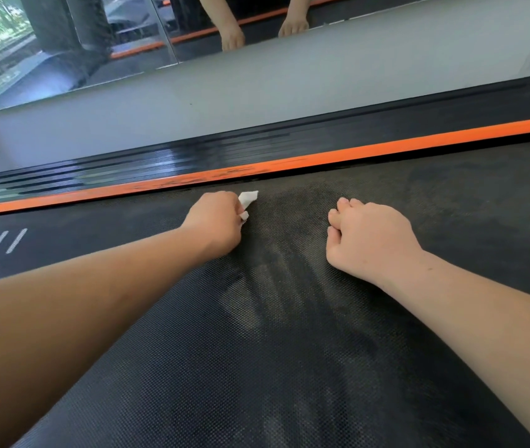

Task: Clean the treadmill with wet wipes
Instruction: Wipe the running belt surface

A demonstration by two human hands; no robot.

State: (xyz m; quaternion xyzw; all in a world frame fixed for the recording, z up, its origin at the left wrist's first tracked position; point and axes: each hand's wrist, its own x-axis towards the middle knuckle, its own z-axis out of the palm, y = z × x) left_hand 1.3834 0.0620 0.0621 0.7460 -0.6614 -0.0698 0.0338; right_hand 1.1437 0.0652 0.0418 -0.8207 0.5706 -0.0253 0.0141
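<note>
Our left hand (217,223) grips the wipe (248,199) on the treadmill belt (289,357). Our right hand (372,237) rests nearby, fingers curled, empty.

Matt, dotted-texture black belt (289,350), glossy ribbed black side rail (160,163), soft white wipe (248,198)

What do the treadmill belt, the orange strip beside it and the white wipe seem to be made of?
Treadmill belt: probably rubber or PVC, matte black, with a fine dotted texture. Orange strip: likely smooth plastic, slightly glossy, scuffed in one stretch. Wipe: thin white non-woven cloth or paper, crumpled softly where the left hand grips it.
</note>
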